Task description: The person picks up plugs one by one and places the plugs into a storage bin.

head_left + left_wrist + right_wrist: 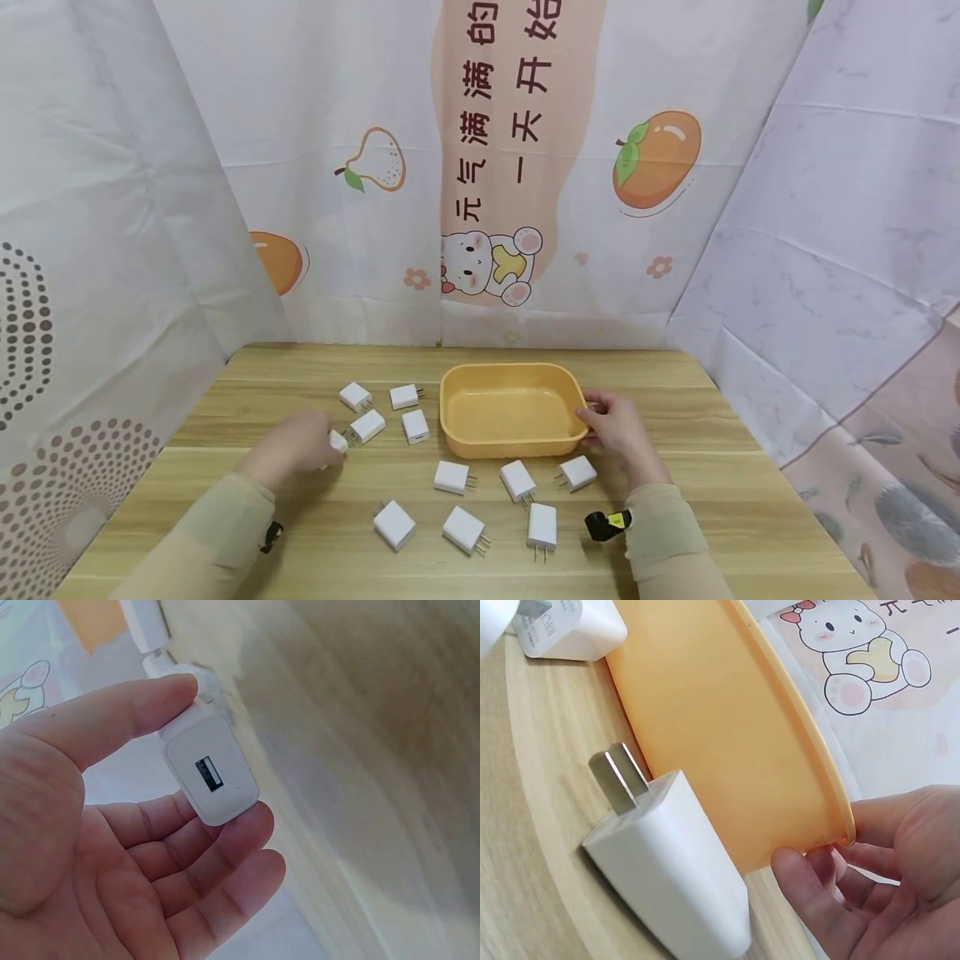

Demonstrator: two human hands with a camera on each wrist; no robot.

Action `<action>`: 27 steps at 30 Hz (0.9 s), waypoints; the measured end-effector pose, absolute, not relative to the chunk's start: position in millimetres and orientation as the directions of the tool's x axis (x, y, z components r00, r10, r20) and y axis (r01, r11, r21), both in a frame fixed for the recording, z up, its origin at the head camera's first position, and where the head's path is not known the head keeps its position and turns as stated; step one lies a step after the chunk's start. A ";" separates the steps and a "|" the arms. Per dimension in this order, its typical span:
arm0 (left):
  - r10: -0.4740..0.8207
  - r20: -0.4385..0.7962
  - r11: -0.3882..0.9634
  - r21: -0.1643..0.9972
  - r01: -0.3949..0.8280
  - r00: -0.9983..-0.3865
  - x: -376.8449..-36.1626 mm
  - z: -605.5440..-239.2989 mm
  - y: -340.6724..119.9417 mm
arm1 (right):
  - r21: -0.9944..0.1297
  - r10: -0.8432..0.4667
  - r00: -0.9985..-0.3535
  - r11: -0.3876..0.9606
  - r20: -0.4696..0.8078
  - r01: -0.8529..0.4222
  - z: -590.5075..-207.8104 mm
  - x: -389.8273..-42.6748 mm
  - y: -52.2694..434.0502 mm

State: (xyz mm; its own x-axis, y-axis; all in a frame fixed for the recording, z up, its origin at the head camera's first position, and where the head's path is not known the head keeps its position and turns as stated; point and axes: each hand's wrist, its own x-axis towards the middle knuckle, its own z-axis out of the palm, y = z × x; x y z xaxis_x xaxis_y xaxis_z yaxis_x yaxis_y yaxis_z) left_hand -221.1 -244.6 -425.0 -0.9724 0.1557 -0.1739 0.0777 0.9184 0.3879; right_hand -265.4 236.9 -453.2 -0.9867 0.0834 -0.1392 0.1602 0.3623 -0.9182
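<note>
My left hand (296, 442) pinches a white USB wall charger (214, 769) between thumb and fingers, at the left of the table. In the left wrist view the charger's USB port faces the camera. My right hand (617, 427) holds the right end of an orange plastic basin (513, 448), with fingers and thumb at its rim. Seen from the right wrist, the thumb lies against the basin's outer wall. A white charger (671, 877) lies in front of the basin with its two flat prongs showing.
Several more white chargers lie scattered on the wooden table (330, 550): some left of the basin, such as one charger (415, 426), others in front, such as another charger (542, 527). Printed curtains (337, 250) surround the table at the back and sides.
</note>
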 end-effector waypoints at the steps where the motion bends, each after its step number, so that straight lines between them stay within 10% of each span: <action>1: 0.156 -0.166 0.919 0.387 0.081 -0.974 -221.5 -423.0 -245.5 | -0.916 0.081 -0.987 0.368 -0.137 0.157 -453.1 -265.4 236.9; 27: 0.200 0.115 0.917 0.327 0.227 -0.973 -230.7 -361.2 -235.0 | -0.927 0.082 -0.985 0.334 -0.149 0.168 -453.4 -260.5 236.8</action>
